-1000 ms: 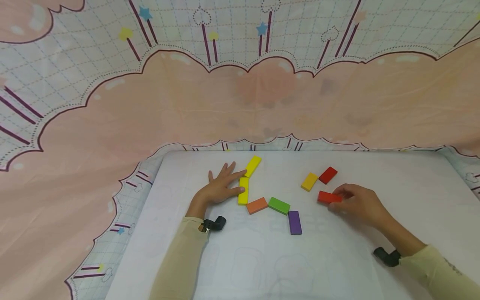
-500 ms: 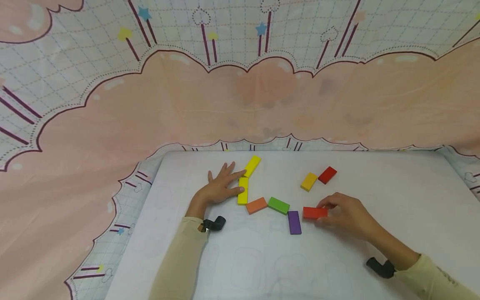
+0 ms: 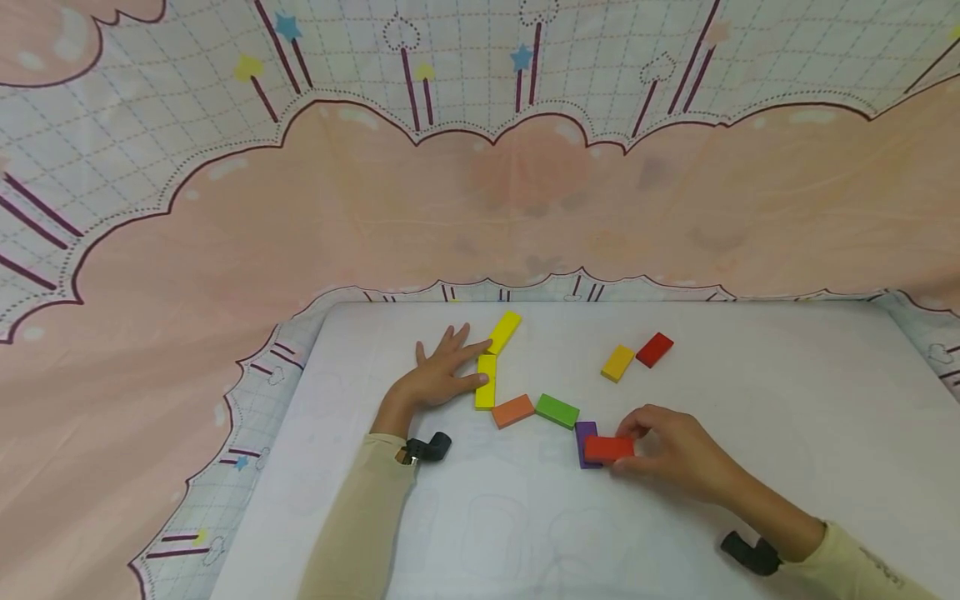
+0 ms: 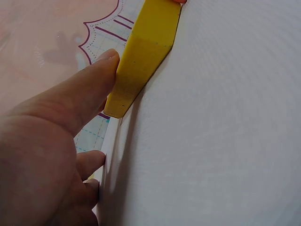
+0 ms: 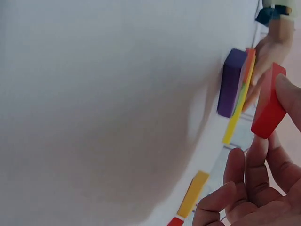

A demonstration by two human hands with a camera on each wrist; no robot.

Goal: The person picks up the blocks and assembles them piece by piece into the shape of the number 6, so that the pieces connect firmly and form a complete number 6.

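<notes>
In the head view my right hand (image 3: 667, 454) pinches a red block (image 3: 609, 449) between thumb and fingers. The block covers part of a purple block (image 3: 586, 429); in the right wrist view the held red block (image 5: 269, 106) hangs off the table, apart from the purple block (image 5: 231, 82). My left hand (image 3: 441, 373) lies with fingers spread, its thumb touching a yellow block (image 3: 486, 397) and its index finger at the upper yellow block (image 3: 507, 327). An orange block (image 3: 513, 412) and a green block (image 3: 557, 411) continue the bent row to the purple one.
An amber block (image 3: 618, 364) and a darker red block (image 3: 655, 350) lie side by side at the right back of the white table (image 3: 480, 525). A patterned cloth (image 3: 420, 217) hangs behind the table and along its left side.
My right hand has carried the red block left and toward me, from near the amber block to over the purple block. My left hand stays where it was.
</notes>
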